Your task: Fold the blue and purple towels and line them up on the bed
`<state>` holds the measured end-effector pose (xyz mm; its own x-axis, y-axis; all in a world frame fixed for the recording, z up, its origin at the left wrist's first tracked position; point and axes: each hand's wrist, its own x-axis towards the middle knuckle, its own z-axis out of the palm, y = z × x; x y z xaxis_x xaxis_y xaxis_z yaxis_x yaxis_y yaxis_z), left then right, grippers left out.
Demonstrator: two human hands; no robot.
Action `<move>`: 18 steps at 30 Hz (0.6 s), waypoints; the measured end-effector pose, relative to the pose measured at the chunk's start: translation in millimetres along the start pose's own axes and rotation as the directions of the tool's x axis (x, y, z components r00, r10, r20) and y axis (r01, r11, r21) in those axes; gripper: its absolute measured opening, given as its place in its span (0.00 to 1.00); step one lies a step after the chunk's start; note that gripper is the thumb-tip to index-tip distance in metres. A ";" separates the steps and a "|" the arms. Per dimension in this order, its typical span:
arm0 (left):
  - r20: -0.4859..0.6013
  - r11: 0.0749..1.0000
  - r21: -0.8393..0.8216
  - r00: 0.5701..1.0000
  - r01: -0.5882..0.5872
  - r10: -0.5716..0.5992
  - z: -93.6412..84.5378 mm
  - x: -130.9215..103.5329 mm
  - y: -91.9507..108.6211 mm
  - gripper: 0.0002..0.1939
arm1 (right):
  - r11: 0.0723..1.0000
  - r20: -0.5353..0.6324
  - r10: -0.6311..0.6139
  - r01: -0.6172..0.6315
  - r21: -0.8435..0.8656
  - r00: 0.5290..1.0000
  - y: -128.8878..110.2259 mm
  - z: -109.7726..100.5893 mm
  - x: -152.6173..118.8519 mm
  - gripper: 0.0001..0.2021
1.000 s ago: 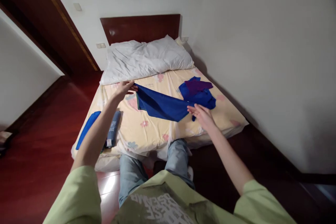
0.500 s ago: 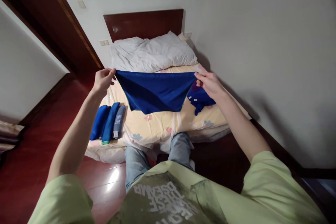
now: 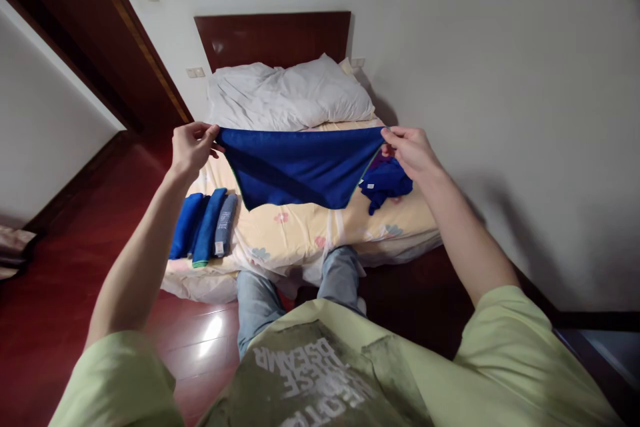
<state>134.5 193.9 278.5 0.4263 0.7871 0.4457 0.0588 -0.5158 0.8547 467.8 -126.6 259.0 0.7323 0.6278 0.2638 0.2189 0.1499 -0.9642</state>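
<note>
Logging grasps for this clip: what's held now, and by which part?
A blue cloth, by its two upper corners: left hand at one, right hand at the other, top edge stretched between them.

The person wears a loose, pale lime-green T-shirt whose front carries a dark olive panel, ragged along its edges and printed with rows of pale grey block capitals, too skewed to read surely. Out to either side of the panel are wide, creased short sleeves, with arms, left hand and right hand bare. Beyond the panel show faded light-blue jeans, straight-legged and softly wrinkled, with a whitish sliver beside the right leg, too small to identify.
</note>
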 end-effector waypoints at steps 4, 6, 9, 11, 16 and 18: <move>0.072 0.999 -0.046 0.997 0.024 -0.021 2.7 -12.3 3.2 0.24 | 0.999 0.006 0.038 -0.038 0.019 0.999 -2.1 -6.3 -0.3 0.18; 0.089 0.996 -0.078 0.995 0.049 -0.042 2.2 -22.2 3.0 0.25 | 0.997 0.023 0.079 -0.079 0.025 0.997 -0.7 -8.9 -3.6 0.18; 0.100 0.986 -0.118 0.989 0.118 -0.106 -4.2 -41.1 0.8 0.24 | 0.990 0.060 0.137 -0.139 0.032 0.989 1.7 -13.1 -15.5 0.18; 0.124 0.975 -0.123 0.977 0.186 -0.171 -11.4 -55.4 -1.2 0.22 | 0.980 0.096 0.193 -0.196 0.024 0.977 1.8 -17.6 -26.7 0.18; 0.226 0.931 -0.097 0.919 0.352 -0.324 -24.9 -81.6 -7.6 0.16 | 0.918 0.242 0.394 -0.391 -0.062 0.887 -2.3 -33.4 -46.2 0.23; 0.235 0.907 -0.084 0.892 0.414 -0.385 -24.3 -83.1 -13.4 0.15 | 0.896 0.260 0.443 -0.434 -0.095 0.858 0.9 -36.6 -45.1 0.23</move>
<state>76.3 143.6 236.4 0.5697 0.8218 0.0059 0.1537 -0.1136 0.9816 458.6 -182.7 247.2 0.5571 0.8039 -0.2084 -0.0609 -0.2107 -0.9756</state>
